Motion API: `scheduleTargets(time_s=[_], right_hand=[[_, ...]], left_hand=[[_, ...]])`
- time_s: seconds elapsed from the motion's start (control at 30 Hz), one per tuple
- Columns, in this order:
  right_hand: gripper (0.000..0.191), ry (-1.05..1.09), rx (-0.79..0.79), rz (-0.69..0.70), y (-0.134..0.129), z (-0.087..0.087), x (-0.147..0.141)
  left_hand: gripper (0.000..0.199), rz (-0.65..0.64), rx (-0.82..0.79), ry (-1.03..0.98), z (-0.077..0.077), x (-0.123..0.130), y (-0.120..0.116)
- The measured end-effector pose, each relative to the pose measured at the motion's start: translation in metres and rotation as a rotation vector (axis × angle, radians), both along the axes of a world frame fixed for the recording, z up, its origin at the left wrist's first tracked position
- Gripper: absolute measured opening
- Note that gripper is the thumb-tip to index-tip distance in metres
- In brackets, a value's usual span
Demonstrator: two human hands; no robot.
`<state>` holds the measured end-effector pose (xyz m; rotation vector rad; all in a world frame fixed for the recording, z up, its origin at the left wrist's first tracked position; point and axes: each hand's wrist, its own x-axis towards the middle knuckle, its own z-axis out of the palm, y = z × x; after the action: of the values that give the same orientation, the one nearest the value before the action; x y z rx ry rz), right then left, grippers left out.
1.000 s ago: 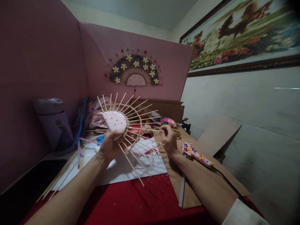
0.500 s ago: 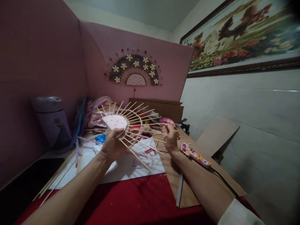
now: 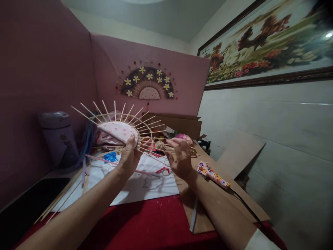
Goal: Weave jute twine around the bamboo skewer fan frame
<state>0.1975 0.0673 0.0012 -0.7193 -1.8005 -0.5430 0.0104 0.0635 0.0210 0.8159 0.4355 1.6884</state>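
A half-round fan frame [image 3: 114, 132] has a pink dotted cloth centre, thin sticks fanning out and a cord or cane arc woven across them. My left hand [image 3: 129, 156] grips it at the lower right of the cloth, thumb on top. My right hand [image 3: 180, 156] is beside the sticks at the frame's right, fingers bent and slightly blurred; the thumb is apart from the fingers. Whether its fingertips touch a stick or cord is unclear. A ball of twine [image 3: 159, 146] lies behind the frame, left of my right hand.
White paper [image 3: 130, 191] lies on a red cloth [image 3: 145, 225]. At the right is a flowered glue gun [image 3: 213, 175] on brown board [image 3: 205, 222]. Loose sticks [image 3: 59, 198] and a purple tumbler [image 3: 59, 142] stand left. A finished flowered fan [image 3: 149, 76] hangs on the pink panel.
The fan frame has turned and tilted, its sticks now reaching farther up and left. My right hand has moved slightly left and its fingers have shifted. The camera view has moved slightly.
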Motion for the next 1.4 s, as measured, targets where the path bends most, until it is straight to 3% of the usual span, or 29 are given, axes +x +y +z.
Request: scheduleTargets(time_s=[0.1,0.3,0.43,0.6,0.7,0.8,1.0,1.13,1.2,1.4], right_hand=[[0.026,-0.156,-0.046,0.042,-0.004,0.004,-0.001],[0.023,-0.055,0.007,-0.05,-0.006,0.008,0.001],[0.033,-0.035,0.037,-0.133,-0.009,0.003,-0.006],[0.05,-0.109,0.048,-0.232,-0.008,0.002,-0.011],[0.044,-0.067,0.111,-0.339,-0.002,0.003,-0.008],[0.033,-0.012,0.181,-0.403,0.006,0.003,-0.002],[0.022,0.193,0.139,-0.281,0.019,0.004,0.012],[0.017,0.393,-0.017,-0.166,0.025,0.009,0.02],[0.017,0.434,-0.095,-0.07,0.025,0.011,0.022],[0.016,0.468,-0.211,0.088,0.016,0.011,0.014]], left_hand=[[0.022,0.001,-0.006,0.032,0.002,0.003,0.003],[0.021,0.009,0.056,0.011,0.02,0.011,0.015],[0.028,0.073,0.093,-0.046,0.028,0.035,0.015],[0.035,0.14,0.168,0.141,0.013,0.076,0.003],[0.044,0.323,0.315,0.445,0.003,0.096,-0.005],[0.042,0.354,0.343,0.567,-0.002,0.107,-0.008],[0.039,0.276,0.43,0.843,-0.002,0.089,-0.004],[0.032,0.453,0.305,0.817,-0.007,0.061,0.009],[0.033,0.459,0.251,0.805,-0.01,0.051,0.015],[0.037,0.147,0.159,0.617,-0.001,0.052,0.017]])
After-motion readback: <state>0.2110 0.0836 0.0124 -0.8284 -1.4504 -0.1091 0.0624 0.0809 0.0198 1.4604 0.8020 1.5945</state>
